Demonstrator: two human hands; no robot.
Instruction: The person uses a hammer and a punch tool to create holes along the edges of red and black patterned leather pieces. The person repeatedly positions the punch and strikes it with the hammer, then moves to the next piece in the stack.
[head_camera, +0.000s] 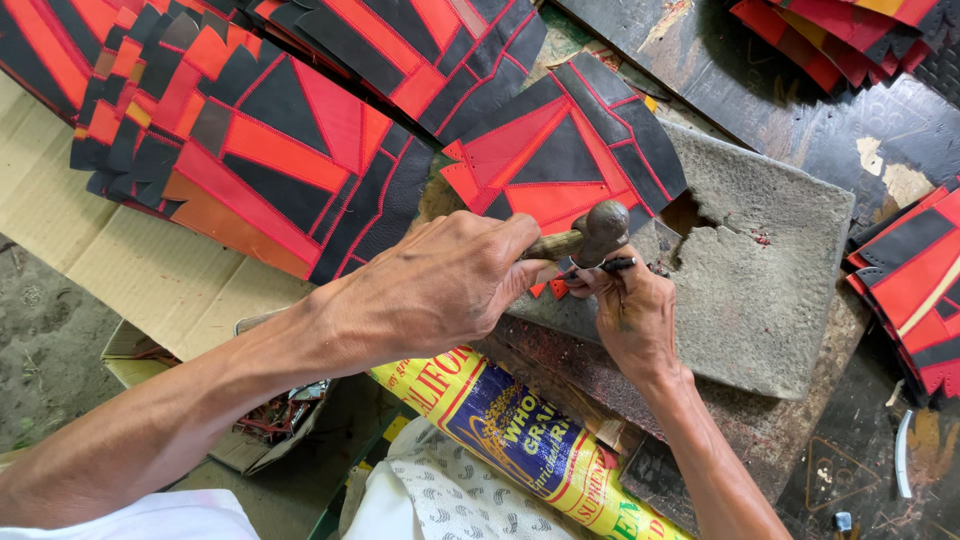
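Two hands (440, 285), one hammer (590, 236), one stone slab (770, 270).

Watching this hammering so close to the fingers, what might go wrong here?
The hammer in the left hand hangs just above the right hand, which pinches a thin black punch; a miss might hit those fingers. The stone slab is already cracked and might chip further.

Bare forearms; bare hands (440, 285); white sleeve (150, 518) at left shoulder

Workshop — stacked leather pieces (270, 150), stone slab (760, 270)
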